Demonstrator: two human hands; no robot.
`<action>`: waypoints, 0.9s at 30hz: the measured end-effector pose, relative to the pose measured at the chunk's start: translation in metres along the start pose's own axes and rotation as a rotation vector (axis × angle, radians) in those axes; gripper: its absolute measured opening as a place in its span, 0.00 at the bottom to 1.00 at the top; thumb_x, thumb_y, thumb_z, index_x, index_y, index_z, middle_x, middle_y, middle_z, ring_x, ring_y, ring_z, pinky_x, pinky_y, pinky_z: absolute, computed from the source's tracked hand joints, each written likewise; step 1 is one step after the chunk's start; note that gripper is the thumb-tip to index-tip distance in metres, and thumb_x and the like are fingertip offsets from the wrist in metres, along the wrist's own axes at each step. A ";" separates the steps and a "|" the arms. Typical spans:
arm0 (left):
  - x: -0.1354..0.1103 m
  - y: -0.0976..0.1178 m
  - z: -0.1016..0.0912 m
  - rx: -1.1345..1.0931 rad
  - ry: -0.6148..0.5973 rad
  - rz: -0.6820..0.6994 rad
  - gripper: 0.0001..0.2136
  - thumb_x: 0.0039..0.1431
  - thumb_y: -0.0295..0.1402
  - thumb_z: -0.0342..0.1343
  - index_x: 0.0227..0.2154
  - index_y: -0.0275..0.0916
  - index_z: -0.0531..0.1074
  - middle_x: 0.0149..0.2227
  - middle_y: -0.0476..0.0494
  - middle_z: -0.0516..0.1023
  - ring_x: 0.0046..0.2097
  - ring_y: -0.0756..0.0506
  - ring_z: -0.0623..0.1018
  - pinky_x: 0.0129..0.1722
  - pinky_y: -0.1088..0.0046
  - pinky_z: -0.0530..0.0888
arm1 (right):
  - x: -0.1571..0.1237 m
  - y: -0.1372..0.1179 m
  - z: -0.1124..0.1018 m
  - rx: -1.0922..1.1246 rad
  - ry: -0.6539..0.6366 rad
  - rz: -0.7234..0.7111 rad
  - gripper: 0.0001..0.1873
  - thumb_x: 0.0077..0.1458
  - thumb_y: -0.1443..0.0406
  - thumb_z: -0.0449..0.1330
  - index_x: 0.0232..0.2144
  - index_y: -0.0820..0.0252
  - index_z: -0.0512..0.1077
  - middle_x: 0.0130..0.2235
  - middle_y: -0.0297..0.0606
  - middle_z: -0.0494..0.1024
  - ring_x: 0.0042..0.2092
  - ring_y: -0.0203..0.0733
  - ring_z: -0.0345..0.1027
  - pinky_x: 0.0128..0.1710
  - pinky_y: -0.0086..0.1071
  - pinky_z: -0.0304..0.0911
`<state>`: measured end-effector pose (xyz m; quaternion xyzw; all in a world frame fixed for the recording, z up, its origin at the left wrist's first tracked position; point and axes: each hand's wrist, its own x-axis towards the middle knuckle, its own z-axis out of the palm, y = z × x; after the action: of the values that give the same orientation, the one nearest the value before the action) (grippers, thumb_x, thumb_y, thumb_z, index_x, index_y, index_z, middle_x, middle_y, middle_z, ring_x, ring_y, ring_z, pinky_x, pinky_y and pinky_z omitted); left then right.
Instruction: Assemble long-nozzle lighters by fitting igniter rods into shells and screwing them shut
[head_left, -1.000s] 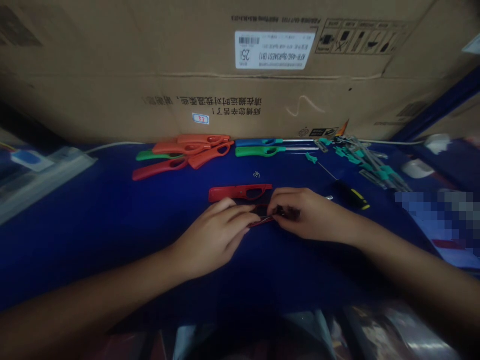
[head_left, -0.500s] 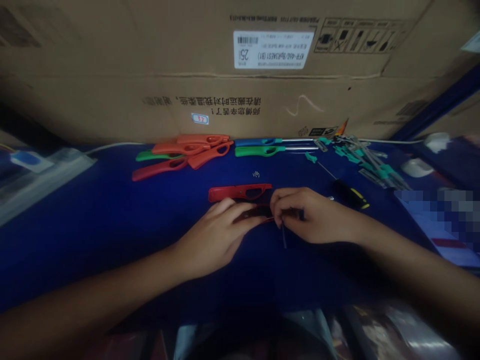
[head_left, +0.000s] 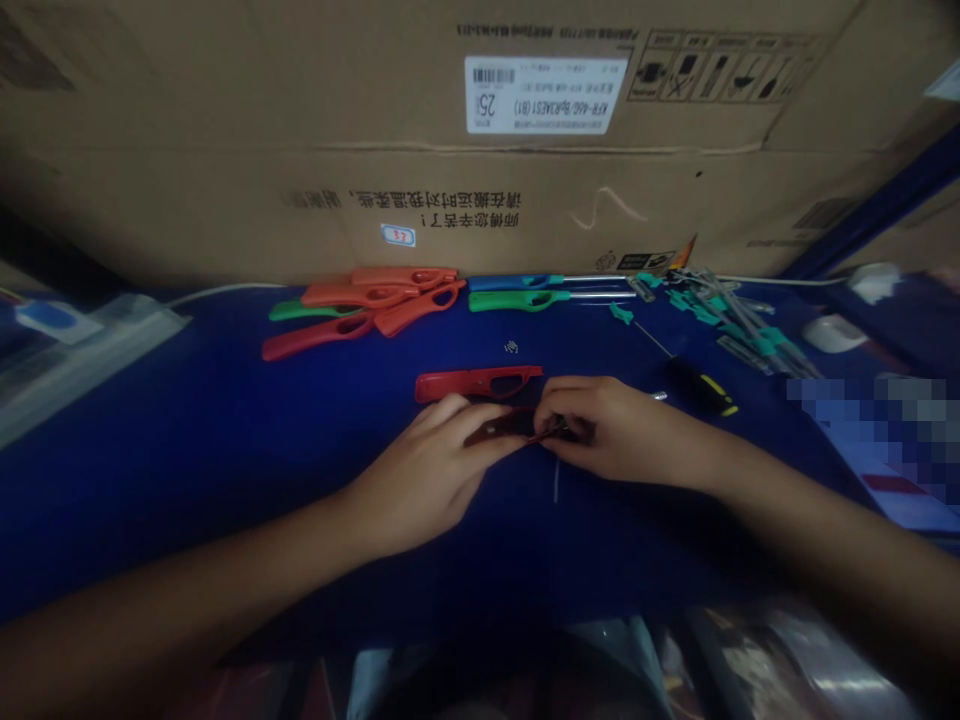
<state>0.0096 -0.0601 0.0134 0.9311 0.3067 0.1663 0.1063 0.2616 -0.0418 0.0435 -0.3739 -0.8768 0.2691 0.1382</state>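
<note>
Dark red casing (head_left: 501,427) in left hand (head_left: 435,468)

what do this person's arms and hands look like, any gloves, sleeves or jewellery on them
The left hand and right hand are ungloved. The left forearm and right forearm show no sleeve, watch, bracelet or cable. No rings are visible, though some fingers are partly hidden.
</note>
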 end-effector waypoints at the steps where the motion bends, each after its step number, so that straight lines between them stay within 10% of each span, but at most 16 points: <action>1: 0.000 0.000 0.000 0.006 -0.002 0.002 0.21 0.68 0.24 0.48 0.59 0.47 0.71 0.60 0.42 0.70 0.56 0.41 0.68 0.57 0.56 0.73 | 0.000 0.000 0.000 0.003 0.007 -0.004 0.07 0.54 0.74 0.61 0.35 0.60 0.75 0.37 0.33 0.74 0.32 0.30 0.66 0.32 0.25 0.60; 27: 0.000 0.007 -0.004 0.253 -0.049 0.102 0.26 0.62 0.19 0.51 0.61 0.46 0.69 0.60 0.40 0.70 0.55 0.38 0.69 0.53 0.57 0.74 | -0.001 0.003 -0.005 -0.036 -0.015 -0.146 0.09 0.60 0.76 0.58 0.34 0.61 0.77 0.37 0.36 0.78 0.38 0.36 0.73 0.41 0.29 0.65</action>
<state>0.0120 -0.0649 0.0188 0.9552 0.2750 0.1089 -0.0130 0.2661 -0.0388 0.0457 -0.3096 -0.9073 0.2453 0.1440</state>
